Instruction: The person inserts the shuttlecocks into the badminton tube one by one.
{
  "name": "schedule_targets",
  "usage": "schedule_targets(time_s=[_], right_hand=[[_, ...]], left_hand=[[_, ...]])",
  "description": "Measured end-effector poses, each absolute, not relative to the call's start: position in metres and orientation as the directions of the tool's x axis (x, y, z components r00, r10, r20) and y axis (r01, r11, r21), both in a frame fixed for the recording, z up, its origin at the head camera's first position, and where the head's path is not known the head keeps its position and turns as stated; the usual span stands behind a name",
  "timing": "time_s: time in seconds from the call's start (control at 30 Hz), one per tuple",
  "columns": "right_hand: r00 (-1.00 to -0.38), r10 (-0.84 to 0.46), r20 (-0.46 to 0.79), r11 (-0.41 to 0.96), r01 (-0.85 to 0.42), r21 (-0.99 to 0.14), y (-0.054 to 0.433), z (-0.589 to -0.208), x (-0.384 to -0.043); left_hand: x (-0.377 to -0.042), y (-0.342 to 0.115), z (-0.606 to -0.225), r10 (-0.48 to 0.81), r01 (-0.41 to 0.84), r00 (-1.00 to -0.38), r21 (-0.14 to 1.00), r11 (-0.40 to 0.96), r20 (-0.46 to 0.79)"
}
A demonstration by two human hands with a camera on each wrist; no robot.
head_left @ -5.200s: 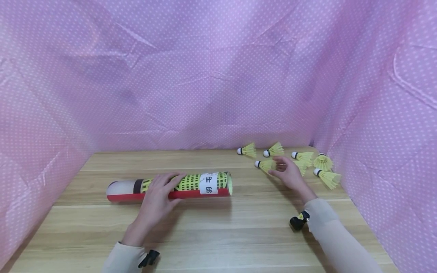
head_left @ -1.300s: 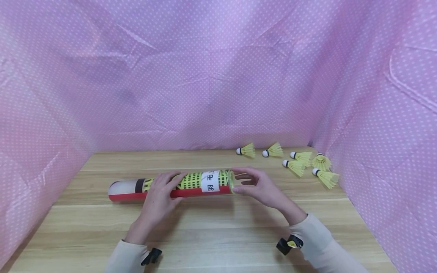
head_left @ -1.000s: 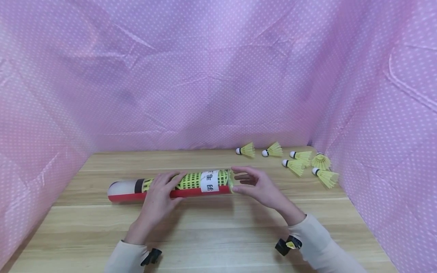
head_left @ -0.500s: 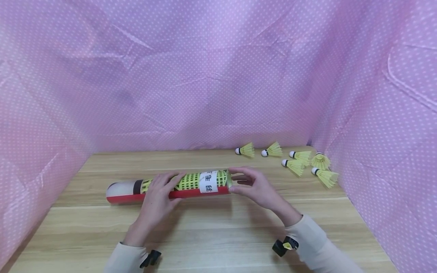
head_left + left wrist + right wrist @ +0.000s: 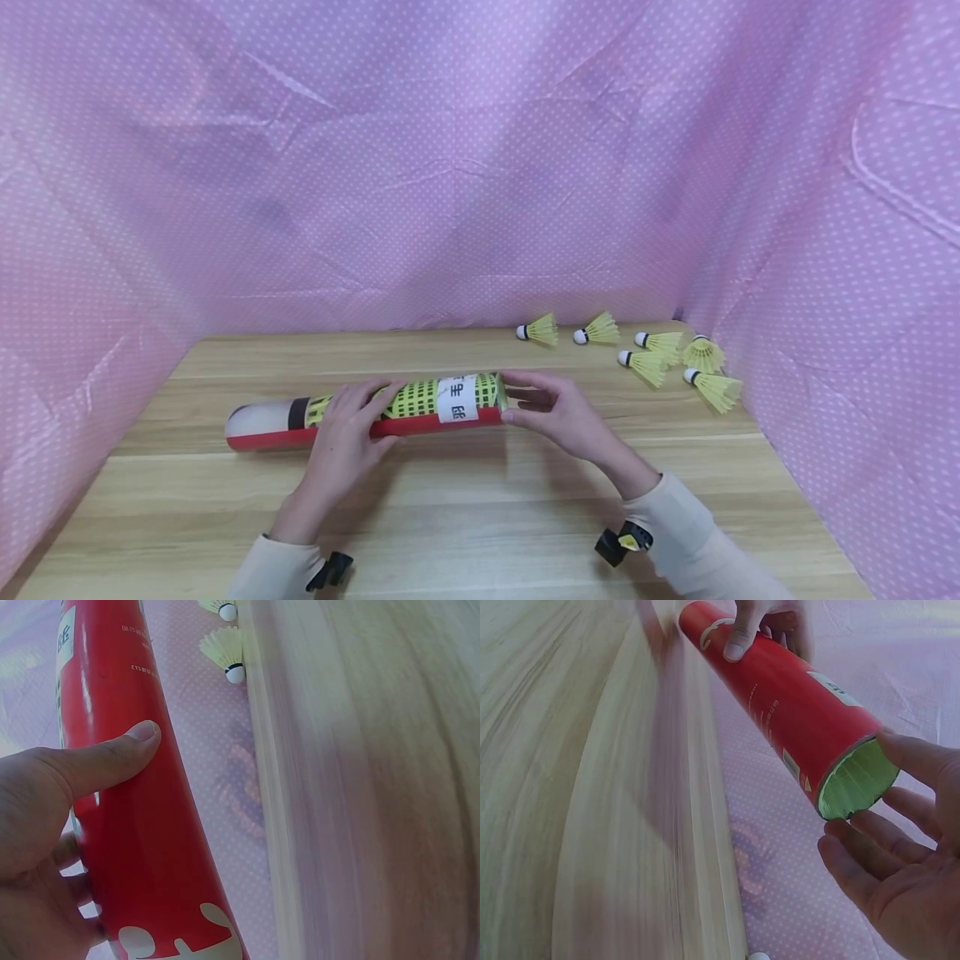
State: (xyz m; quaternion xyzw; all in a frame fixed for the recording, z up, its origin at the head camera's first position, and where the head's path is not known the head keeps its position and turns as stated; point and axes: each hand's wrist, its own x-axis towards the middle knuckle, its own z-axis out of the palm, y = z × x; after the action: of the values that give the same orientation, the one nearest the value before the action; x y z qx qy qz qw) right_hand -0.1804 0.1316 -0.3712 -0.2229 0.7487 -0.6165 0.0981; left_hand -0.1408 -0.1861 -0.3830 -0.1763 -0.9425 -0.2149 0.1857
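Plainly, the curtain was the largest thing there, pink and dotted, running from nine o'clock through twelve to three. Next came the wooden table. Toward ten o'clock from its middle the tube was held on its side, pale end to nine, open mouth to three; whether the far end met the wood, I could not tell.

The left hand clasped the body of the tube, thumb across the red. The right hand gripped the mouth end, thumb and fingertips at opposite sides of the rim — pale green showed within, and I could not make out whether that was a skirt or the lining. Smallest, six shuttles lay from one to past two o'clock, two overlapping in view.

The step in hand looked like loading, with the right hand steadying the mouth. The next move seemed to call for a firm left grip — and for the right fingers to leave the rim and reach toward two o'clock.
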Motion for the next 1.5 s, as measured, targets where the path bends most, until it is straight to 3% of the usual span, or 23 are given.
schedule_targets(time_s=[0.3, 0.83, 1.17, 1.5], right_hand=[[-0.856, -0.501, 0.128, -0.003, -0.146, -0.989, 0.129, -0.370, -0.179], [-0.846, -0.512, 0.148, 0.057, -0.206, -0.977, 0.152, -0.382, -0.180], [-0.915, -0.366, 0.171, 0.152, -0.240, -0.959, 0.198, -0.400, -0.186], [-0.939, -0.086, 0.334, 0.268, -0.345, -0.900, 0.251, -0.403, -0.202]], left_hand=[[-0.142, -0.185, -0.383, 0.244, 0.396, -0.875, 0.329, 0.857, 0.418], [-0.143, -0.187, -0.386, 0.275, 0.421, -0.872, 0.332, 0.844, 0.405], [-0.143, -0.189, -0.387, 0.273, 0.414, -0.878, 0.336, 0.846, 0.394], [-0.143, -0.190, -0.387, 0.286, 0.428, -0.870, 0.328, 0.842, 0.401]])
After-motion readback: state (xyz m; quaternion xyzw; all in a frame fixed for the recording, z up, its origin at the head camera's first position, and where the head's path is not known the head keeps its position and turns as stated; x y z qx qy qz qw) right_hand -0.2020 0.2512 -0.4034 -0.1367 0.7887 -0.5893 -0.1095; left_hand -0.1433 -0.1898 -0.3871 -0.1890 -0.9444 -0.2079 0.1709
